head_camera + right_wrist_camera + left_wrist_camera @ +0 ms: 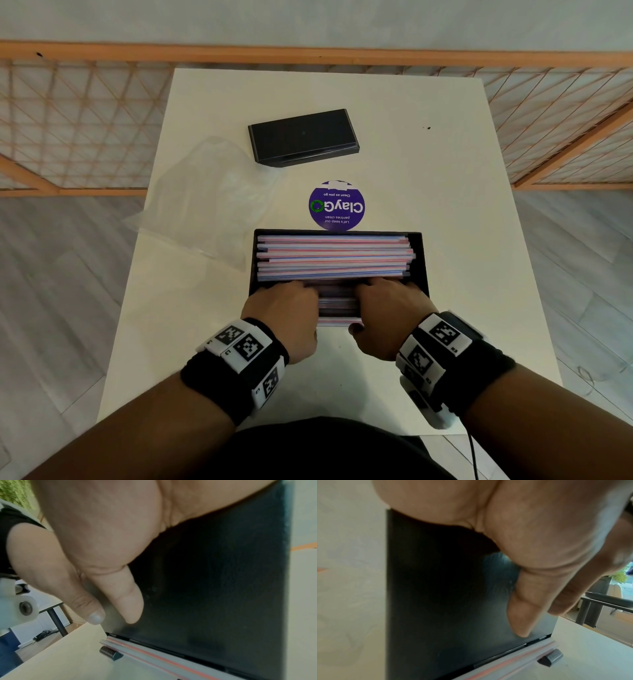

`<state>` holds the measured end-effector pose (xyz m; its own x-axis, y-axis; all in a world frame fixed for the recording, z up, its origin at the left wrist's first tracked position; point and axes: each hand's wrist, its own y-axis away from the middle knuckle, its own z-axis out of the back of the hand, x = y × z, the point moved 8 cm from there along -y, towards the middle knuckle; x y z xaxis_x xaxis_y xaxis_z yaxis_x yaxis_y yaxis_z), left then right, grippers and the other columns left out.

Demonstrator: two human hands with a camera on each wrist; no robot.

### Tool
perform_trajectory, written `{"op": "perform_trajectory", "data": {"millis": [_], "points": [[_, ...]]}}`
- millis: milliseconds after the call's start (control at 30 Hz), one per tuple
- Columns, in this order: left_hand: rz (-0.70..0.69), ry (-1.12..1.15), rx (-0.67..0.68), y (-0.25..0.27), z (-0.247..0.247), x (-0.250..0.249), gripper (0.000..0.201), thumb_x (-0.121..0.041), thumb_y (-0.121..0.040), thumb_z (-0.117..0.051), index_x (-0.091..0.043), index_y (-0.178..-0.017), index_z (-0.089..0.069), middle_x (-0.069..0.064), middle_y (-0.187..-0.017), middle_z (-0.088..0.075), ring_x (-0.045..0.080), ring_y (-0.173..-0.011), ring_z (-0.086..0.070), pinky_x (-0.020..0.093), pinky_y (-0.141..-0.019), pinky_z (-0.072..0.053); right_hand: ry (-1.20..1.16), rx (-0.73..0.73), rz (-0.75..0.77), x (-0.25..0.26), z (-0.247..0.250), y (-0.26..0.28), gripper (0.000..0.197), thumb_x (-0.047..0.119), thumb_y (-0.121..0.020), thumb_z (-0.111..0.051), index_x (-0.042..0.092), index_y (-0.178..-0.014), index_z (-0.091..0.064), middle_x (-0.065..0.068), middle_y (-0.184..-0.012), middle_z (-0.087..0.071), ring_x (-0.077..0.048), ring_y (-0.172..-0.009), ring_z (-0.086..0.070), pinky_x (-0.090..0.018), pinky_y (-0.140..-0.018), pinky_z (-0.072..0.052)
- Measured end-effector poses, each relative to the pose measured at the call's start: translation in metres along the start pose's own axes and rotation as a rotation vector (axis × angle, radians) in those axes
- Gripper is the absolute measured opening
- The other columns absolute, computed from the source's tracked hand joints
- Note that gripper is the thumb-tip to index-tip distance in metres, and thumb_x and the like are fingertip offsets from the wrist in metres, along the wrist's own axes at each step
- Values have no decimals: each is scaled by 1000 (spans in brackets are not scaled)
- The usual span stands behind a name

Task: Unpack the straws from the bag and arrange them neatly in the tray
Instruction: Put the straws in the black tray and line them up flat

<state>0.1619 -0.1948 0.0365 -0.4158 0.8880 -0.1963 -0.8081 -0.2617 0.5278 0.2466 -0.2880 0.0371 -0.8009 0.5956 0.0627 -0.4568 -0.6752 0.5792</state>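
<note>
Pressing both hands, left hand [286, 310] and right hand [387, 308], fingers curled onto straws [334, 255] in the tray [424, 260] on the table [445, 171]. Straws judged light, slippery, crushable; grip bundles mid-length.

Both hands are covering the near straws [337, 260] in the tray [423, 260], hiding their own fingertips; the wrist views are blurring, the left hand [522, 534] and right hand [102, 534] running off the frame.
</note>
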Motion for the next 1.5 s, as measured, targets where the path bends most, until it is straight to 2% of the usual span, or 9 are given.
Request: {"op": "perform_trajectory", "data": {"millis": [200,367,600,767,933,1100,1167,1300,1500], "points": [[-45,2,-94,6,10,-4,38,-34,-86,-65,-22,-119,-50,0,-126,-45,23,-117,-50,37,-95,-50,9,-5,-7,0,0,1,39,49,-78,-60,26,-110,-63,5,-114,-60,-24,-108,-59,-38,-96,-46],[-128,17,-194,24,26,-17,29,-32,-89,-62,-24,-115,-51,-5,-117,-53,20,-111,-50,34,-90,-47,-26,5,-4,1,2,2,38,48,-79,-59,26,-110,-64,2,-117,-59,-26,-110,-57,-39,-96,-47],[-120,-5,-62,16,8,-16,22,-30,-92,-57,-25,-113,-59,-5,-117,-59,21,-112,-57,34,-94,-49,-101,-26,8,-1,12,11,36,43,-80,-60,22,-109,-57,1,-114,-60,-25,-108,-58,-36,-92,-48],[-99,-19,-22,11,3,-14,21,-35,-91,-57,-22,-107,-63,-4,-112,-62,23,-107,-61,35,-90,-51,-116,-163,32,0,31,32,28,36,-78,-62,20,-100,-58,-2,-107,-56,-27,-103,-54,-35,-85,-48],[-79,-13,-35,9,3,-15,22,-37,-90,-60,-22,-106,-64,-3,-113,-59,23,-108,-61,36,-91,-52,-46,-10,83,13,9,25,26,38,-83,-57,23,-104,-60,1,-111,-60,-25,-106,-57,-36,-89,-48],[-61,-19,5,7,2,-10,17,-31,-91,-60,-19,-101,-65,1,-112,-57,25,-105,-61,37,-86,-54,-33,23,46,5,-3,7,23,36,-83,-55,22,-96,-68,4,-97,-68,-24,-94,-66,-32,-81,-50],[-48,-14,34,4,0,-6,18,-32,-91,-59,-18,-100,-65,0,-106,-61,25,-100,-64,37,-83,-56,-47,13,46,4,-4,6,25,36,-82,-54,23,-99,-68,4,-97,-67,-24,-93,-66,-33,-81,-52],[-32,-18,33,3,-4,-3,20,-32,-91,-58,-19,-106,-65,0,-111,-60,25,-101,-64,36,-80,-53,-65,-12,48,2,-2,6,26,37,-82,-56,24,-101,-66,4,-106,-63,-24,-100,-63,-32,-82,-51],[-10,7,21,-1,-7,1,15,-29,-92,-56,-20,-99,-66,-1,-104,-63,25,-96,-65,34,-77,-54,-61,23,27,-1,-6,2,23,36,-81,-56,23,-97,-66,6,-97,-67,-22,-90,-66,-32,-76,-55]]}}
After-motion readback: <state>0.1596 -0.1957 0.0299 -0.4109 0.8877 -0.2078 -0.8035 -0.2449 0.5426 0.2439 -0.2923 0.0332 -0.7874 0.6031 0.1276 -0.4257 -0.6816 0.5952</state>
